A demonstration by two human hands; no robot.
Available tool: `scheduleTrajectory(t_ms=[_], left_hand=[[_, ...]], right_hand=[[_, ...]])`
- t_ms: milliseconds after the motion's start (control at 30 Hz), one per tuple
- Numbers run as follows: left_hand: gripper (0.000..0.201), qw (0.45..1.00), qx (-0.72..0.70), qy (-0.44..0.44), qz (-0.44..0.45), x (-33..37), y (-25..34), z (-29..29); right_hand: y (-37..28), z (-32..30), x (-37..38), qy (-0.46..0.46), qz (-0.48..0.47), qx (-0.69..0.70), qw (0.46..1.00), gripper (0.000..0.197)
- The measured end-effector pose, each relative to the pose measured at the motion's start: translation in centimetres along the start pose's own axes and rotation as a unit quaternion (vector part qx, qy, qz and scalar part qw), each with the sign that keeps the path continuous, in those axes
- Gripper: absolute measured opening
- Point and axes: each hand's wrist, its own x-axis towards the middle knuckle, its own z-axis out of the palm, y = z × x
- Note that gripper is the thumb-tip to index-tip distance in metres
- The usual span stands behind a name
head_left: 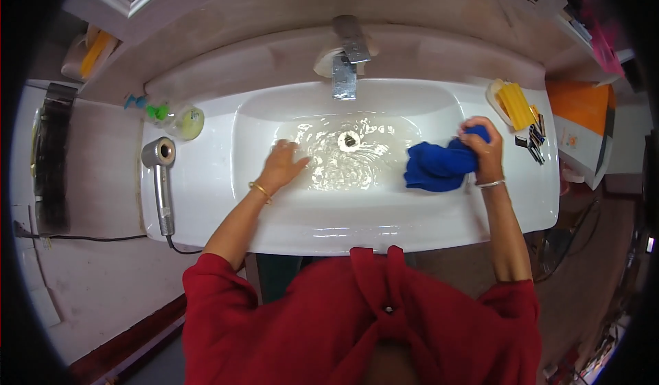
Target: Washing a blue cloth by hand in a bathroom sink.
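Observation:
A blue cloth (441, 166) hangs bunched over the right side of a white sink (329, 228). My right hand (482, 153) grips its upper end, fingers wrapped round it. On the left side of the basin, my left hand (280, 166) is at the edge of the rippling water (353, 168), its fingers apart and nothing in it. Whether its fingertips are under the surface is hard to tell. A round drain (349, 140) shows through the shallow water, below the metal faucet (344, 76).
On the left ledge lies a silver hair dryer (162, 182) with a black cord, near a clear pump bottle (187, 123). The right ledge holds a yellow ribbed bar (515, 107) in a dish and several small dark clips (534, 143). An orange-and-white box (583, 124) stands beyond it.

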Motion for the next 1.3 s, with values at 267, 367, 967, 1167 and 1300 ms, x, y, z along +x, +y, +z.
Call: scheduleTrajectory(t_ms=[267, 367, 967, 1167, 1300], left_hand=[[0.062, 0.975, 0.215, -0.048, -0.014, -1.2, -0.7, 0.2], [0.064, 0.970, 0.235, -0.059, -0.026, -0.8, 0.3, 0.3], [0.054, 0.944, -0.036, -0.083, 0.319, 5.0, 14.7, 7.7], [0.074, 0.875, -0.048, -0.121, 0.465, 6.9, 19.7, 13.7], [0.069, 0.962, 0.203, -0.016, 0.180, 10.0, 16.7, 10.2]], right_hand=[[6.0, -9.2, -2.7, 0.157, 0.082, 0.102, 0.979, 0.020], [6.8, -9.1, -2.9, 0.151, 0.029, 0.030, 0.988, 0.019], [7.1, -9.5, -3.2, 0.100, 0.024, 0.103, 0.989, 0.023], [7.1, -9.4, -3.4, 0.107, 0.032, 0.117, 0.987, 0.023], [6.6, -9.5, -3.1, 0.106, 0.035, 0.122, 0.986, 0.022]])
